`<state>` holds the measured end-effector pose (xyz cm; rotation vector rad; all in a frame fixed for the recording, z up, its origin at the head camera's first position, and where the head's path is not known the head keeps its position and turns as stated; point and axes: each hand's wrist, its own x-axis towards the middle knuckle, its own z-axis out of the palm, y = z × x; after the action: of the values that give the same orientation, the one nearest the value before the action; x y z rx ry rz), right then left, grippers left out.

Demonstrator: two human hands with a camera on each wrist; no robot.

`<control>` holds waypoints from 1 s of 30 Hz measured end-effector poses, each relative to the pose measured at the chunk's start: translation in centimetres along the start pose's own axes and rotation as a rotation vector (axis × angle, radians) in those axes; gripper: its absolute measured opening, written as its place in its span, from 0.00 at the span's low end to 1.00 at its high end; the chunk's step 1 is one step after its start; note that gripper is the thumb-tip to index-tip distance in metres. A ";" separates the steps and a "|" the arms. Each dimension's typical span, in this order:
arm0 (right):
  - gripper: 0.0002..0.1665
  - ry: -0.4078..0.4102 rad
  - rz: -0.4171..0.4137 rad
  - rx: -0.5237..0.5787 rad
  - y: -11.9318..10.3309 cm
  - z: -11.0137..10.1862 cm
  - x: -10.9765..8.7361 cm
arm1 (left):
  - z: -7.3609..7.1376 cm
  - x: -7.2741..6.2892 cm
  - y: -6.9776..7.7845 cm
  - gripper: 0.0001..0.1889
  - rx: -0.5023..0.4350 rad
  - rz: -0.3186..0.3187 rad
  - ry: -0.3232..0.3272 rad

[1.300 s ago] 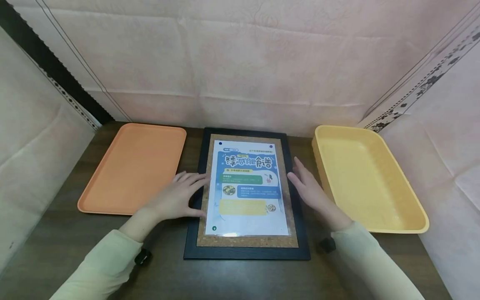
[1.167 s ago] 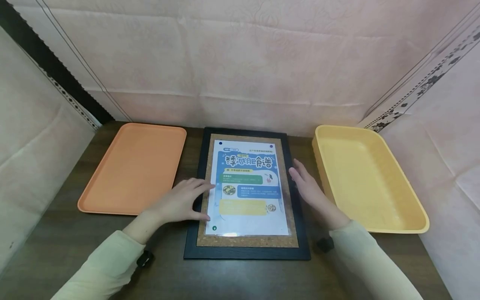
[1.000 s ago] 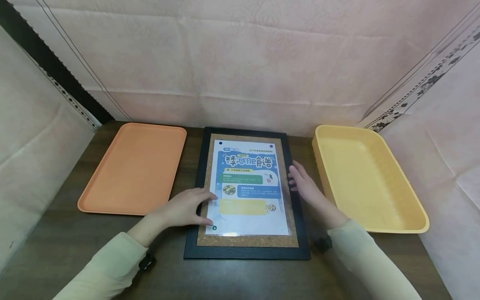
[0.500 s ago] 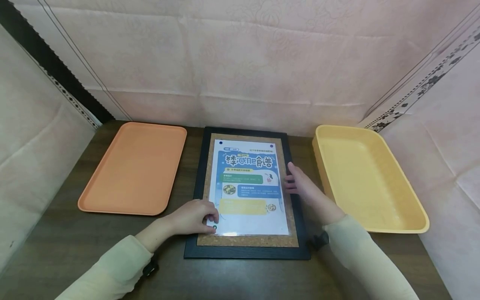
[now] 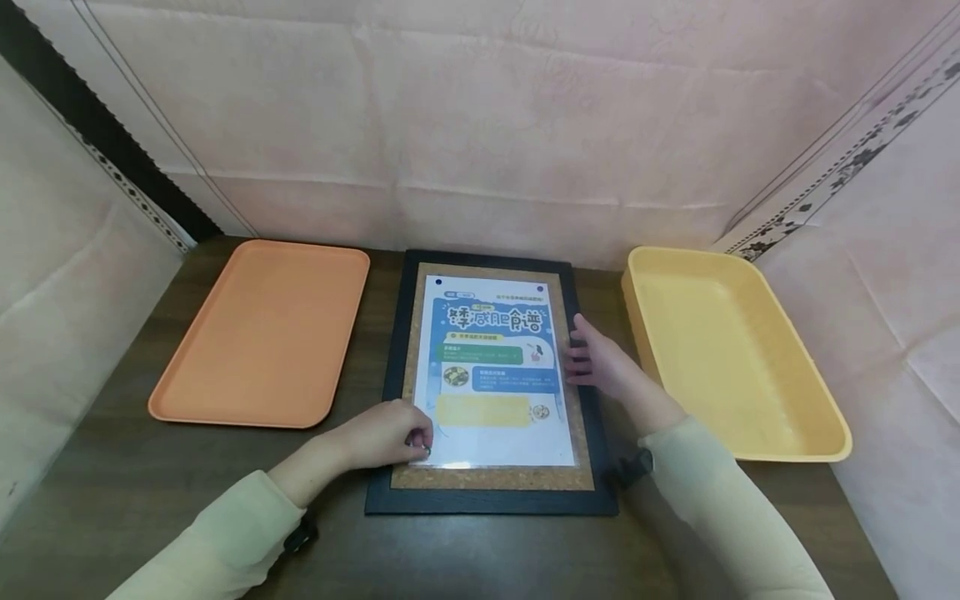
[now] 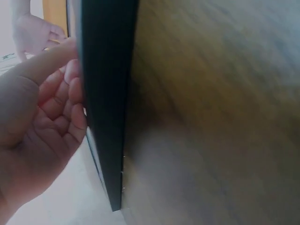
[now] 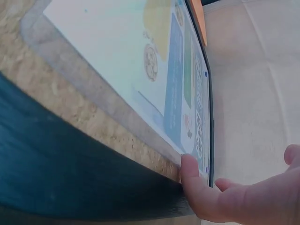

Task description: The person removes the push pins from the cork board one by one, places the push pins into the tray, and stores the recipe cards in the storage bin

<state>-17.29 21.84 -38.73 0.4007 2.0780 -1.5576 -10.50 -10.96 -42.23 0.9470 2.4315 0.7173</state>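
Note:
A laminated poster [image 5: 487, 442] with blue, green and yellow print lies on a cork board [image 5: 491, 478] in a dark frame [image 5: 491, 503]. My left hand [image 5: 384, 433] pinches the small green push pin [image 5: 427, 451] at the poster's lower left corner, thumb and forefinger largely covering it. In the left wrist view the curled fingers of that hand [image 6: 47, 112] are beside the frame's edge; the pin is hidden there. My right hand [image 5: 611, 367] rests its fingertips along the board's right side. Dark push pins sit at the poster's top left [image 5: 438, 282] and top right corners.
A shallow orange tray [image 5: 262, 333] lies left of the board on the dark wooden table [image 5: 487, 558]. To the right stands a deeper yellow bin [image 5: 727, 358]. Pale cloth [image 5: 480, 125] hangs behind and at both sides.
My left hand has moved down the board's left edge to the lower left corner, and its fingers have closed on the green push pin. My right hand has shifted slightly onto the right edge.

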 end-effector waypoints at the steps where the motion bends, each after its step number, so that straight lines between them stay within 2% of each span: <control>1: 0.51 0.004 0.007 0.016 0.0 0.1 0.0 | -0.1 0.0 0.0 0.03 -0.004 -0.010 0.002; 7: 0.44 0.034 0.045 0.103 0.1 0.7 0.2 | -0.2 0.1 0.7 0.04 -0.009 -0.065 -0.002; 10: 0.44 0.062 0.043 0.068 0.2 0.7 0.3 | -0.1 0.2 1.1 0.05 -0.028 -0.110 -0.006; 13: 0.46 0.087 0.056 0.048 0.0 0.6 0.8 | -0.1 0.2 1.6 0.05 -0.063 -0.181 0.002; 20: 0.43 0.076 0.087 0.050 -0.6 0.4 1.3 | -0.1 0.4 2.2 0.06 -0.115 -0.303 0.041; 24: 0.37 0.059 0.097 0.018 -0.9 0.3 1.7 | -0.1 0.5 2.5 0.08 -0.127 -0.347 0.056; 30: 0.27 0.072 0.112 -0.103 -0.8 0.3 2.2 | -0.1 0.6 3.0 0.08 -0.138 -0.384 0.060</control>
<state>-19.46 21.17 -39.37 0.5330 2.1410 -1.3846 -9.48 -8.65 -40.49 0.3925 2.4738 0.7663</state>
